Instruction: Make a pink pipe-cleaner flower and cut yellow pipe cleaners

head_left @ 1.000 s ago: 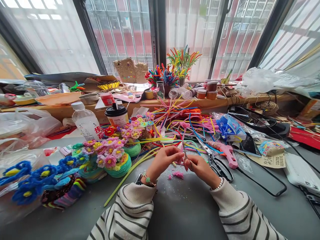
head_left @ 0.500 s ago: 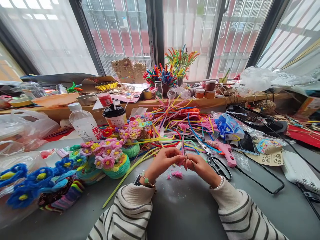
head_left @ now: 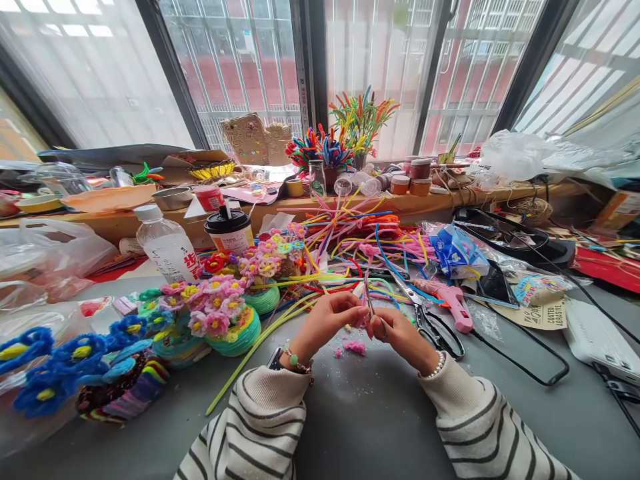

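Noted at far left: blue flowers [head_left: 83,350], then pink flowers [head_left: 219,303] on a green base [head_left: 236,335], nearer than the water bottle [head_left: 167,247] and lidded cup [head_left: 230,233]. Next, a yellow-green stem [head_left: 265,339], slanting from near left to far right, just beside the left hand [head_left: 336,321]. Left hand: thumb and fingertips pinched together on pink fuzz [head_left: 361,321], mostly hidden. Pink scraps [head_left: 355,348] below, on the table [head_left: 370,427]. Between both hands: small scissors [head_left: 369,301], long axis steep, tips up and away, leaning slightly left; blade gap too small to tell. Right hand [head_left: 396,332]: fingers curled around the handle end. Further right: large scissors [head_left: 420,310], tips toward far left; beside these, a pink glue gun [head_left: 453,303], nozzle leftward.
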`<state>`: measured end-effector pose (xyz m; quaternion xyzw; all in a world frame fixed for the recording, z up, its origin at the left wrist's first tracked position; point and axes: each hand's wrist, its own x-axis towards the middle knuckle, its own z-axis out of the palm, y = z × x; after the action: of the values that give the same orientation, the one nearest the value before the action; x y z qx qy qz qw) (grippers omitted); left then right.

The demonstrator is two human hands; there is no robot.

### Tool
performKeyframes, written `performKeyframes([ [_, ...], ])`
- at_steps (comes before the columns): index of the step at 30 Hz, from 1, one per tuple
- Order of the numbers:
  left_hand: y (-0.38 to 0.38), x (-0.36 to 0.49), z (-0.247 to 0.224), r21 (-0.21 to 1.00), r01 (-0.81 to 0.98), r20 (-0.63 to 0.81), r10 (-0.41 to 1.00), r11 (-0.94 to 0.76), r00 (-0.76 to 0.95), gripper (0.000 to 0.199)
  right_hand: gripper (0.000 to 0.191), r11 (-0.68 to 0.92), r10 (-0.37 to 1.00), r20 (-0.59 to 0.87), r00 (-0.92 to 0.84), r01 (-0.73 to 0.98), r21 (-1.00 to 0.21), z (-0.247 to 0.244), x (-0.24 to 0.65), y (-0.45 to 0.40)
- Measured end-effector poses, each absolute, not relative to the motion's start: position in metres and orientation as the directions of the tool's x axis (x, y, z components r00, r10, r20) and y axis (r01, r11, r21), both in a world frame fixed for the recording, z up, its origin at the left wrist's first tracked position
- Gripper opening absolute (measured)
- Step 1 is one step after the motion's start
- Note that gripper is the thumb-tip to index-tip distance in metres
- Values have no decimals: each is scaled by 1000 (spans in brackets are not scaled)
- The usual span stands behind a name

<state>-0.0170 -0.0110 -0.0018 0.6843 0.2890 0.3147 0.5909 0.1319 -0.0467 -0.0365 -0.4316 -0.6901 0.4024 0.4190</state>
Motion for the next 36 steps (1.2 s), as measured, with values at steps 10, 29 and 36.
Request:
performKeyframes([
  [10, -10, -17, -3, 989, 26, 95, 772, -144, 629, 19, 47, 280, 952, 232, -198, 265, -923, -41, 128, -45],
  [29, -11, -15, -4, 993, 25, 71, 765, -113, 641, 19, 49, 287, 948, 246, -200, 214, -934, -38, 130, -46],
  [36, -10, -15, -6, 993, 32, 68, 752, -118, 655, 18, 47, 269, 956, 231, -181, 223, -937, -40, 131, -45],
])
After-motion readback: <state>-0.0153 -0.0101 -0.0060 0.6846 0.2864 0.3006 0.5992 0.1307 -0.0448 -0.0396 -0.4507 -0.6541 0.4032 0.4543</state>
